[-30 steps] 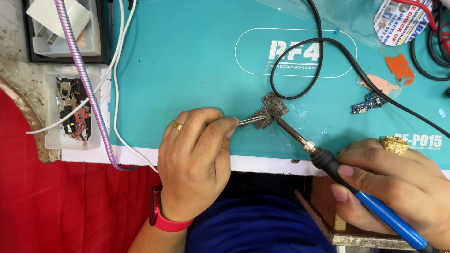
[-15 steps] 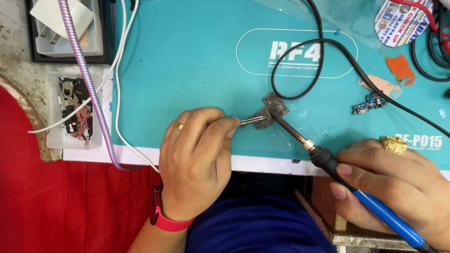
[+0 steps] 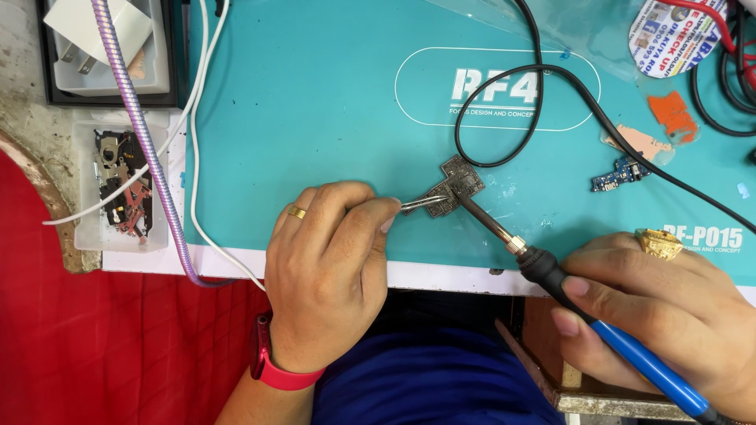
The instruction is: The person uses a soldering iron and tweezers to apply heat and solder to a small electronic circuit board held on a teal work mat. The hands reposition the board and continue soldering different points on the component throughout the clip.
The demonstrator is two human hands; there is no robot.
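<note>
Left hand [image 3: 327, 267]: plain gold band on the ring finger, red watch strap [image 3: 272, 370] at the wrist. Right hand [image 3: 669, 319]: large ornate gold ring [image 3: 660, 242] at its 12 o'clock. Blue garment [image 3: 433, 378] at 6 o'clock; forearms bare.

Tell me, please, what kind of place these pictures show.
Probably a small electronics repair bench. The right hand holds a blue-handled soldering iron to a small metal circuit part that the left hand steadies with metal tweezers, on a teal work mat.
</note>
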